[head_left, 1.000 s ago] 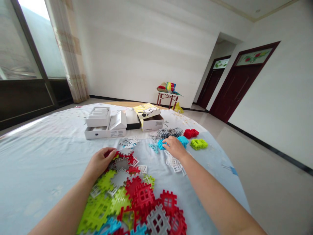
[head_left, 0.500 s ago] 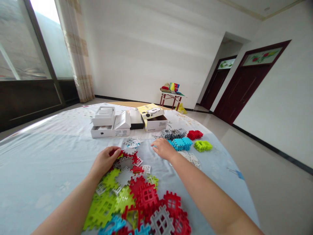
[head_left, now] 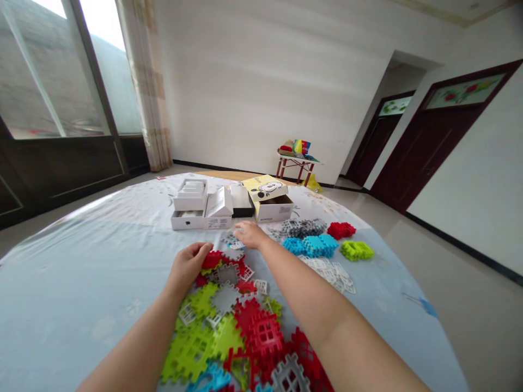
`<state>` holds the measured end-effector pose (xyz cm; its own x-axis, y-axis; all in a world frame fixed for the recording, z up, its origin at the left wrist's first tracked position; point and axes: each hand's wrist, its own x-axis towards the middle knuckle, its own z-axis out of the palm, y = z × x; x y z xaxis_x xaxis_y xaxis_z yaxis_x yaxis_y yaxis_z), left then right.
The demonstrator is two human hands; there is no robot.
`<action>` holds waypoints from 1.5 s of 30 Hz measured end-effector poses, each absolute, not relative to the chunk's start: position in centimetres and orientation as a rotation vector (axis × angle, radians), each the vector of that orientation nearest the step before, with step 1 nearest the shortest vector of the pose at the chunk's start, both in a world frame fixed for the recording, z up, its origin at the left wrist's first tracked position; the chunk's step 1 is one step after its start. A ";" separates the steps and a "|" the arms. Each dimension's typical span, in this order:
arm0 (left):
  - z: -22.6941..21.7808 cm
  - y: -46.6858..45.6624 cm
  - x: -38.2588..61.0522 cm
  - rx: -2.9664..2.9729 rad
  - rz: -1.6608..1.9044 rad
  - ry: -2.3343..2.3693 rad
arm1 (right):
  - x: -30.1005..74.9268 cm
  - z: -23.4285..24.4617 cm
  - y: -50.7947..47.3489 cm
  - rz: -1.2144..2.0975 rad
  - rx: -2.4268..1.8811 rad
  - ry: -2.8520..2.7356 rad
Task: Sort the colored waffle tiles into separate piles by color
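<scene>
Your left hand (head_left: 188, 267) reaches in from the lower left, palm down, with the fingers slightly curled and close together. Their tips lie against a red waffle tile (head_left: 212, 260) at the top of the heap of interlocking plastic tiles (head_left: 225, 326), which spreads over the bottom centre of the frame in red, lime green, grey and white. You can't tell from this view whether those fingers have hold of the tile or only touch it.

Your right arm crosses towards the centre, and your right hand (head_left: 250, 234) sits above the heap, palm down, with the fingers loosely extended. They are just beside small grey and white tiles (head_left: 231, 240). Whether they hold anything is hidden from view.

To the right of your hands, sorted groups lie on the pale blue cloth (head_left: 77, 277): grey tiles (head_left: 301, 228), cyan tiles (head_left: 314, 246), red tiles (head_left: 340, 230), lime green tiles (head_left: 357, 250) and white lattice tiles (head_left: 332, 274). Farther up the frame, beyond your fingertips, stand an opened white box (head_left: 196, 209), a black box (head_left: 242, 201) and a box with a yellow Mickey Mouse lid (head_left: 265, 189).
</scene>
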<state>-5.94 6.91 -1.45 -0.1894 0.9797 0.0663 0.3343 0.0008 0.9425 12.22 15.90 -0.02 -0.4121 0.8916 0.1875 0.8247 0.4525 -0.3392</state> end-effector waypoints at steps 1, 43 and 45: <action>-1.5 7.0 -6.0 1.365 1.212 1.581 | 11.7 -0.2 16.2 0.290 -1.483 -2.382; -1.3 6.8 -6.0 1.408 1.226 1.577 | 18.3 0.9 5.9 0.416 -1.220 -2.618; -1.3 6.9 -6.0 1.402 1.228 1.581 | 18.4 1.0 5.9 0.385 -1.254 -2.580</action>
<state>-6.02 6.88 -1.33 -0.1851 0.9783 0.0934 0.3327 -0.0270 0.9427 18.44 5.90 1.03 -0.6000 0.7931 0.1051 0.7280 0.5957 -0.3395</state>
